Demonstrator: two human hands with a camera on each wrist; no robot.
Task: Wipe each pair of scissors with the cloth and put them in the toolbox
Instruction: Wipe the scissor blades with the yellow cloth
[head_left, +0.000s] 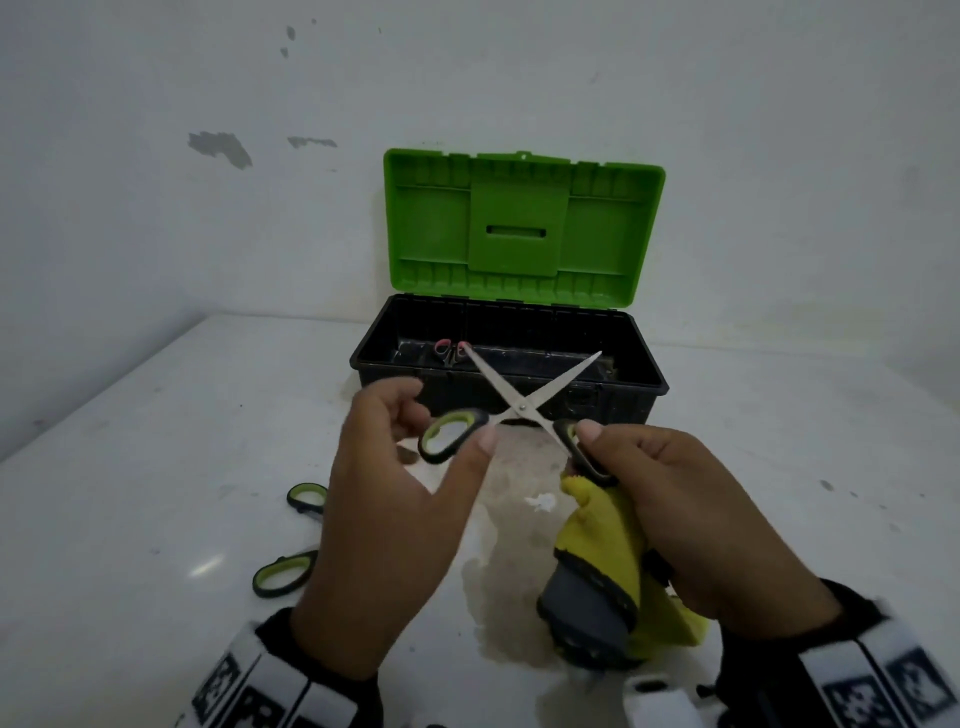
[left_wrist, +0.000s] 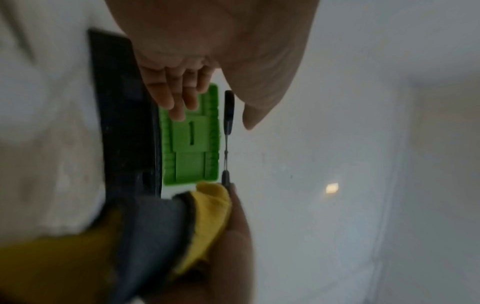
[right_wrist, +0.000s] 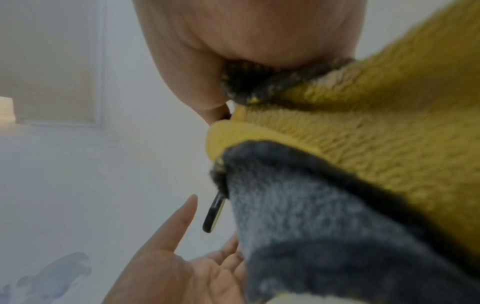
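The right hand (head_left: 691, 514) grips one handle of the open scissors (head_left: 522, 408) together with the yellow and grey cloth (head_left: 602, 561), holding them above the bench (head_left: 156, 415) in front of the open toolbox (head_left: 511, 382). The left hand (head_left: 395, 514) is beside the other handle, fingers loose, thumb near it; I cannot tell whether it touches. Pink-handled scissors (head_left: 451, 351) lie in the toolbox; two more green-handled scissors (head_left: 284, 571) lie on the bench to the left.

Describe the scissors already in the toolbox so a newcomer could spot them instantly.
Find the black toolbox with the raised green lid against the wall. Look into its left end: small scissors lie on the bottom. Their handles are pink, while the pair held open in the hands and the two handle loops visible on the table are black and green.
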